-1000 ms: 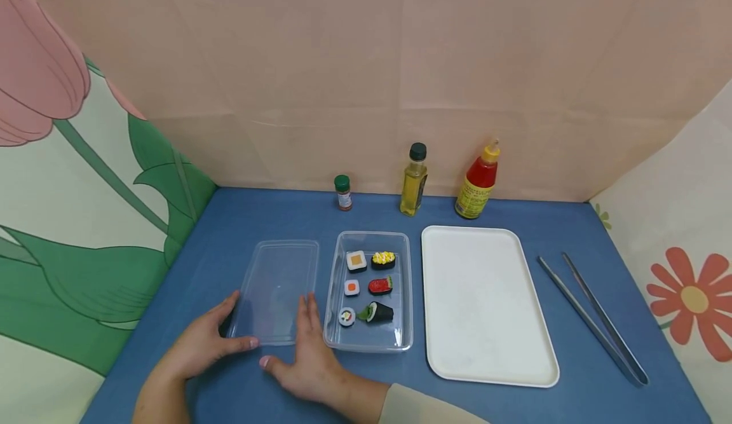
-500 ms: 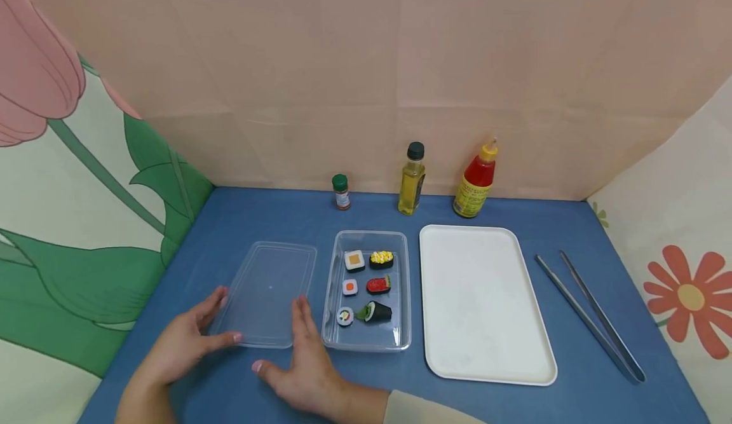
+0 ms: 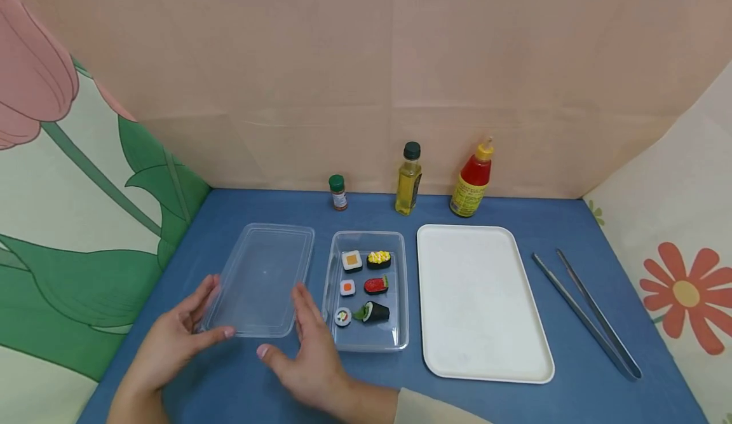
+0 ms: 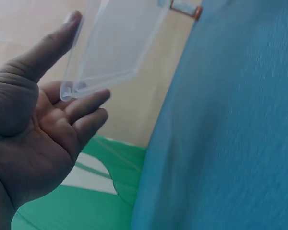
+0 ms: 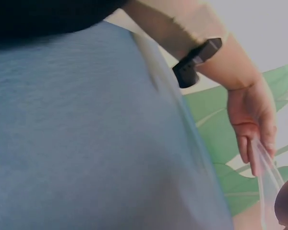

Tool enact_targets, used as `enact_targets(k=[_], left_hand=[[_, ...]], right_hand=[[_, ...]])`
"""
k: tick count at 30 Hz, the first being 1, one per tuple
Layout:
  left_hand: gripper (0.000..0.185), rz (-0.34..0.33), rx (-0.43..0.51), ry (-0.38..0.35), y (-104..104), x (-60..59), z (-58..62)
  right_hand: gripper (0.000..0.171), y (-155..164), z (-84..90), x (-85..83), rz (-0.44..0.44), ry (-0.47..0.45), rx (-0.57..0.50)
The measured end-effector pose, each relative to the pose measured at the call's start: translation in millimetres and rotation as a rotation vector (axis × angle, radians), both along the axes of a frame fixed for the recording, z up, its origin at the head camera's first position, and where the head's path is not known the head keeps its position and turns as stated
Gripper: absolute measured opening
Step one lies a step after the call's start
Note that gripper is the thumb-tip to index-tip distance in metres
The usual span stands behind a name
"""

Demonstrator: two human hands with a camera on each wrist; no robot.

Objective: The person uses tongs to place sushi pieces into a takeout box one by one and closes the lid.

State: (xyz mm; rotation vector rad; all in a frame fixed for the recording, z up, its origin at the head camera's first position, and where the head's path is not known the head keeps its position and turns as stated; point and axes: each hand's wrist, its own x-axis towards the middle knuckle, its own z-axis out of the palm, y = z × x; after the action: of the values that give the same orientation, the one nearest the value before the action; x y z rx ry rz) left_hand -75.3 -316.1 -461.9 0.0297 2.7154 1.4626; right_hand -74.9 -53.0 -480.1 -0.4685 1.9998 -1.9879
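Here, clear plastic lid [image 3: 260,279] sat between left hand [image 3: 171,341] and right hand [image 3: 309,354]; both hands' straight fingers touched its near corners.

Bottle labels [image 3: 467,194] unreadable (too small, head view).

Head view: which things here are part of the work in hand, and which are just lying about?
In hand:
left hand
right hand
clear lid, between both hands
open box of sushi pieces

Lying about:
white tray
tongs
spice jar
oil bottle
red sauce bottle
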Motion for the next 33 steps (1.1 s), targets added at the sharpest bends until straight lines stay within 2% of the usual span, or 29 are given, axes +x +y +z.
enact_targets(k=[8, 14, 19, 26, 33], left_hand=[[0.103, 0.014, 0.102, 0.151, 20.1, -6.5, 5.9], [0.103, 0.018, 0.151, 0.211, 44.9, -15.8, 7.6], [0.105, 0.014, 0.171, 0.232, 64.4, -22.3, 6.9], [0.104, 0.022, 0.148, 0.227, 91.6, -27.7, 12.2], [0.102, 0.03, 0.154, 0.209, 117.8, -33.3, 15.2]], right_hand=[[0.088, 19.6, 20.1, -8.8, -0.031, 0.069, -0.103], [0.08, 40.2, 24.8, -19.4, -0.08, 0.149, -0.147], [0.068, 60.7, 24.0, -28.1, -0.119, 0.215, -0.18], [0.054, 87.9, 24.6, -34.2, -0.147, 0.236, -0.229], [0.053, 113.5, 21.7, -38.6, -0.248, 0.328, -0.166]])
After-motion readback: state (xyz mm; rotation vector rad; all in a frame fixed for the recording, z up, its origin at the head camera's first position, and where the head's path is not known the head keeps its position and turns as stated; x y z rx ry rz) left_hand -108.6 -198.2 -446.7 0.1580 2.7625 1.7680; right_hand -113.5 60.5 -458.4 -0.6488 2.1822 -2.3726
